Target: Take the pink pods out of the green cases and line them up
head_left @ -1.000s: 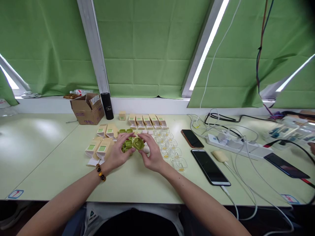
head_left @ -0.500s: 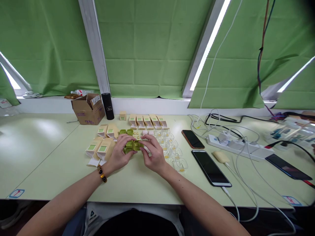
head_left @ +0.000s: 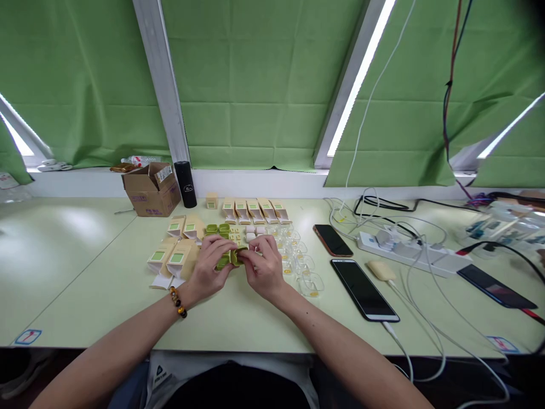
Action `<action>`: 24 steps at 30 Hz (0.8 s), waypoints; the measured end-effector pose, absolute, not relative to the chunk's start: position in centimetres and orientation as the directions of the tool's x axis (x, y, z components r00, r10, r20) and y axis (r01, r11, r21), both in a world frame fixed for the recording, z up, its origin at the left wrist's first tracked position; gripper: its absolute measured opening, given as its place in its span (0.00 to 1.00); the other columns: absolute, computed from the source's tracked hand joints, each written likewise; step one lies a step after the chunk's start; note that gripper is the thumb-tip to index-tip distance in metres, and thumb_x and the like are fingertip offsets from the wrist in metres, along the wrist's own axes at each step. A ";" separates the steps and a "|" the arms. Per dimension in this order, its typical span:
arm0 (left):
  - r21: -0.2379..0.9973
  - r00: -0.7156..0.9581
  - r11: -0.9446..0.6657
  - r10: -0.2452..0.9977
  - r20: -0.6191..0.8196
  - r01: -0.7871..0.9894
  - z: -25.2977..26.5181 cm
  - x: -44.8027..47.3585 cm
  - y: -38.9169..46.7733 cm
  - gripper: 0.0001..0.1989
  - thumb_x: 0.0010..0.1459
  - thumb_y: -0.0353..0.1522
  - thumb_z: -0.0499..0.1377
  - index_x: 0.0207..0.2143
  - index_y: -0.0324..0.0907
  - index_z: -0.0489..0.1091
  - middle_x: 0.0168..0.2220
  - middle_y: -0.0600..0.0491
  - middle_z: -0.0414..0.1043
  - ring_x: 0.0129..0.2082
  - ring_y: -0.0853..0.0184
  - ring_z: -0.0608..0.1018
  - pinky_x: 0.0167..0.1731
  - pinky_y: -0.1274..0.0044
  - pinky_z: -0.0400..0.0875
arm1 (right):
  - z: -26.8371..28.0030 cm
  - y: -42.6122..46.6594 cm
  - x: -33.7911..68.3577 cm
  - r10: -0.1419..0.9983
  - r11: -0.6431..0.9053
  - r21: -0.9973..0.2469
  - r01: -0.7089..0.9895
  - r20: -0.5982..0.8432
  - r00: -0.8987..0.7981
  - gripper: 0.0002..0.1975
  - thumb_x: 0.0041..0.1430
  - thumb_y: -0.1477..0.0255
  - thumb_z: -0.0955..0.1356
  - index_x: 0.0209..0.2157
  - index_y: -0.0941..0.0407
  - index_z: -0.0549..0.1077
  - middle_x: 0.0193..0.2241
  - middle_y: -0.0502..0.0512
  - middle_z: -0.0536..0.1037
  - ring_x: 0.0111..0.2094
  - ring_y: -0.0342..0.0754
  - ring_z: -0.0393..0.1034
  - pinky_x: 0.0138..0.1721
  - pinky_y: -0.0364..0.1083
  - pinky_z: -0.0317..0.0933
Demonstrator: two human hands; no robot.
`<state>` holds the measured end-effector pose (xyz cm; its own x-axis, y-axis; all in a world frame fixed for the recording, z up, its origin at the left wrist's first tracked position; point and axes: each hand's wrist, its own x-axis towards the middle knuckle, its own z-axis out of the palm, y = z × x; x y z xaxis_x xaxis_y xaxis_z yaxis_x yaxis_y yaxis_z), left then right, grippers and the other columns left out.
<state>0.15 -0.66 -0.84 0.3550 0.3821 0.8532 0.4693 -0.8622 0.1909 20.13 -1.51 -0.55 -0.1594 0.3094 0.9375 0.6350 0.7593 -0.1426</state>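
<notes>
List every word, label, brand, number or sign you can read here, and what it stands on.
No text reads with certainty:
Black tumbler: white lettering, too small.
Cardboard box: purple print and white label, blurred.
Beige cartons: green labels, nothing legible.
Clear bottle: red label, unreadable.
Table sticker: red mark framed in blue, unclear.
Pale garment: triangular logo, lettering too small.
</notes>
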 end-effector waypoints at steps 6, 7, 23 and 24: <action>0.214 0.306 -0.852 0.390 0.869 0.478 -0.5 0.3 -0.8 0.21 0.62 0.25 0.66 0.57 0.46 0.72 0.49 0.47 0.80 0.53 0.55 0.77 0.54 0.59 0.75 | -0.6 -1.6 20.2 0.251 0.770 -0.098 0.630 0.955 -0.159 0.09 0.68 0.80 0.70 0.35 0.54 0.81 0.33 0.57 0.72 0.40 0.53 0.65 0.39 0.49 0.66; 0.220 0.298 -0.850 0.393 0.870 0.479 -0.4 0.3 -0.8 0.21 0.62 0.26 0.66 0.56 0.46 0.72 0.49 0.47 0.80 0.52 0.55 0.76 0.53 0.59 0.75 | -0.6 -1.6 20.2 0.240 0.773 -0.087 0.628 0.957 -0.162 0.09 0.68 0.80 0.70 0.35 0.54 0.81 0.33 0.57 0.72 0.41 0.53 0.65 0.39 0.49 0.66; 0.356 0.217 -0.789 0.513 0.831 0.500 -0.4 0.1 -0.6 0.16 0.62 0.31 0.68 0.52 0.45 0.74 0.47 0.46 0.80 0.53 0.54 0.76 0.54 0.58 0.75 | -1.0 -1.8 20.3 0.182 0.779 -0.030 0.627 0.967 -0.180 0.09 0.69 0.78 0.69 0.37 0.51 0.81 0.32 0.57 0.72 0.41 0.54 0.67 0.40 0.52 0.67; 0.371 0.203 -0.780 0.524 0.827 0.503 -0.4 0.0 -0.5 0.16 0.62 0.31 0.68 0.52 0.45 0.74 0.47 0.46 0.80 0.53 0.54 0.76 0.54 0.59 0.75 | -1.0 -1.9 20.2 0.170 0.779 -0.021 0.627 0.969 -0.179 0.09 0.69 0.78 0.69 0.38 0.51 0.81 0.32 0.57 0.72 0.40 0.54 0.67 0.40 0.52 0.67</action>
<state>-0.02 -0.46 -0.38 0.2026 0.5243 0.8271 0.5033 -0.7802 0.3714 20.24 -1.91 -0.96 -0.1787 0.1701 0.9691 0.6272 0.7786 -0.0210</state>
